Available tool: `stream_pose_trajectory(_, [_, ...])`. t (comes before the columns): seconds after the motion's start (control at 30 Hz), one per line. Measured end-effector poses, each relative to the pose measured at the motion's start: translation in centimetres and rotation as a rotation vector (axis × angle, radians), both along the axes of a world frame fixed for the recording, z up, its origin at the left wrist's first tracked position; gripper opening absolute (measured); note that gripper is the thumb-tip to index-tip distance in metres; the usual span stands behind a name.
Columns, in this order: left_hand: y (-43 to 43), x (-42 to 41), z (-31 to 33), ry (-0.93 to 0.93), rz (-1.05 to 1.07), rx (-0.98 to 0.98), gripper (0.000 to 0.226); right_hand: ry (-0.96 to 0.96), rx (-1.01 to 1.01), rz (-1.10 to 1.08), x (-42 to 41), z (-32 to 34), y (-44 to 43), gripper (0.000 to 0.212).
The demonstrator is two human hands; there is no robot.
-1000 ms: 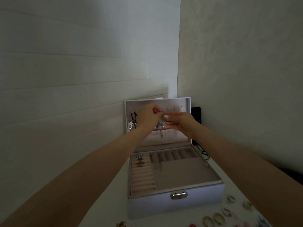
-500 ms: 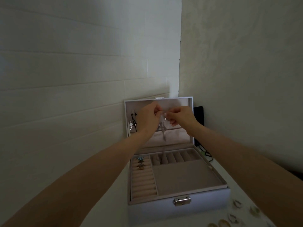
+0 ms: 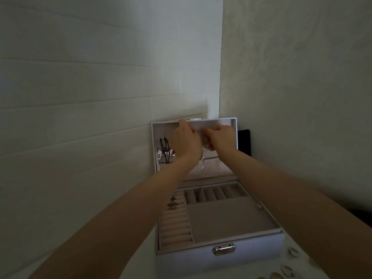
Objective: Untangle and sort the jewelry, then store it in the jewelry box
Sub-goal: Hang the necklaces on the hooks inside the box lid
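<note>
Rising higher than before, the left hand (image 3: 186,142) and right hand (image 3: 221,139) are pinching a dangling necklace (image 3: 203,160) with curled fingers inside the jewelry box lid (image 3: 234,125); hanging appears imminent.

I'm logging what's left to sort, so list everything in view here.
jewelry box: one, white, open on the table, lid upright
black necklace: one, hanging inside the lid, left
silver necklace: one, dangling before the lid between the hands
rings in box: a few, colour unclear, left slots
loose rings: several, pale and gold, table at lower right
black object: one, behind the box, right
left hand, right hand: both pinch the silver necklace
</note>
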State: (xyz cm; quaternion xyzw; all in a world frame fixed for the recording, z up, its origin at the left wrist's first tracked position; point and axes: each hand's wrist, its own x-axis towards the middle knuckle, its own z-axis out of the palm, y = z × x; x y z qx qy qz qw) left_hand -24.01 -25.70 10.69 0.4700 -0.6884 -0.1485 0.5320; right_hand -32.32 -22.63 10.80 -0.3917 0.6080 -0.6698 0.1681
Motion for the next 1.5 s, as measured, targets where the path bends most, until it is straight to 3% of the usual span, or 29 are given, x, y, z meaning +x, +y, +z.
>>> stream_pose_trajectory(0.17, [0.6,0.1,-0.8,-0.080,0.011,0.038,0.008,-0.116,0.026,0.071,-0.3,-0.7,0.3,0.025])
stream_pose_trajectory(0.37, [1.7,0.6,-2.8,-0.151,-0.014,-0.059,0.011,-0.013,0.017,0.184,-0.7,-2.0,1.7,0.009])
stream_pose_trajectory(0.53, [1.5,1.2,-3.8,-0.185,-0.055,-0.024,0.010,0.042,0.032,0.174,-1.4,-2.7,2.1,0.014])
stream_pose_trajectory(0.7, [1.1,1.5,-4.1,-0.143,-0.095,0.009,0.009,0.060,0.037,0.181,-1.7,-2.7,2.1,0.003])
stream_pose_trajectory(0.83, [1.0,1.6,-4.0,-0.161,-0.103,0.006,0.012,0.118,0.082,0.163,-2.2,-2.9,2.0,0.021])
stream_pose_trajectory(1.03, [0.9,1.6,-3.9,-0.186,-0.090,0.012,0.011,0.156,0.114,0.174,-3.0,-3.0,1.9,0.025])
stream_pose_trajectory(1.27, [0.8,1.5,-3.9,-0.183,-0.111,0.016,0.010,0.279,0.175,0.275,-3.9,-3.4,2.5,0.022])
stream_pose_trajectory(1.5, [1.9,2.0,-3.6,-0.240,-0.121,0.102,0.014,0.228,0.148,0.297,-3.3,-4.1,2.6,0.016])
